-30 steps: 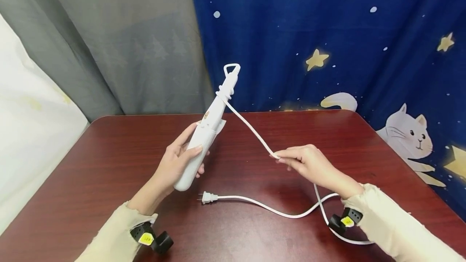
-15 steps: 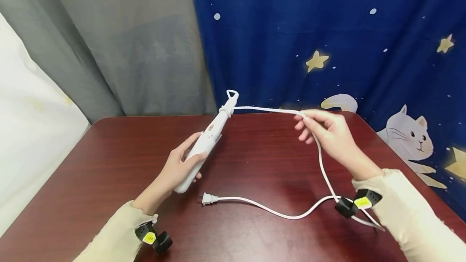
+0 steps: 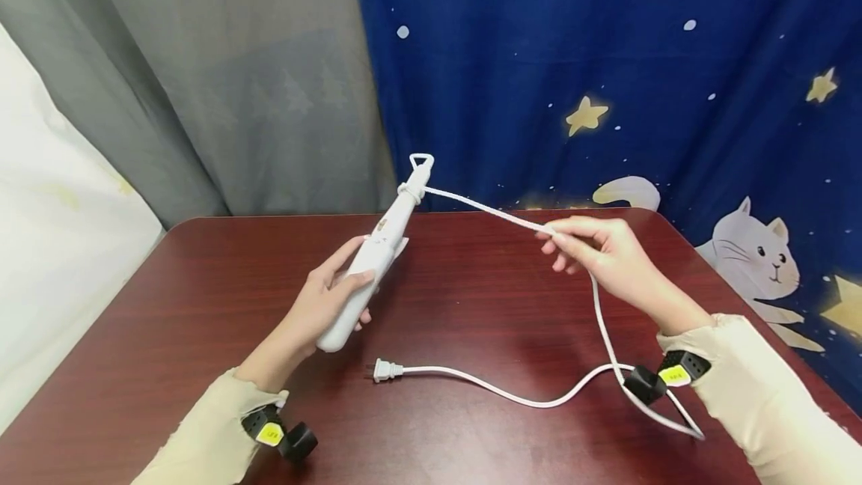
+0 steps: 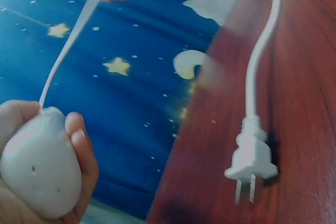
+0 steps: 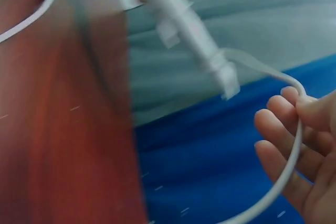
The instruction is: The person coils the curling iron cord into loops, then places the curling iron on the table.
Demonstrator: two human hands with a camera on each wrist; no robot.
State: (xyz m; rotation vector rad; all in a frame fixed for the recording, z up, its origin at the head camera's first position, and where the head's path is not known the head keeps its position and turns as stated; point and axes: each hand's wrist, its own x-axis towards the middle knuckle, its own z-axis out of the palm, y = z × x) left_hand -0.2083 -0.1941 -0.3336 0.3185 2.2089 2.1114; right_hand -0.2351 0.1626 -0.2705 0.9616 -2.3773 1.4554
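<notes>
My left hand [image 3: 323, 298] grips a white hair styling iron [image 3: 387, 234] by its thick ribbed end, thumb across the front. The iron tilts up and away above the table; its rounded base [image 4: 42, 171] faces the left wrist camera. Around its narrow far end the white power cord [image 3: 485, 208] is wound, with a small loop standing out at the tip. My right hand [image 3: 606, 257] pinches that cord between thumb and forefinger, the other fingers loosely bent. From there the cord drops to the table and curves round to its two-pin plug [image 3: 386, 370].
The dark red wooden table [image 3: 202, 305] lies beneath both hands. Behind it hang a grey curtain [image 3: 249, 96] and a blue curtain [image 3: 505, 81] with stars and a cat. Slack cord lies on the table below my right wrist.
My right hand has moved right and up with the cord, then dipped slightly. The coils around the iron's narrow end sit tighter. The iron's tip dropped, then rose a little.
</notes>
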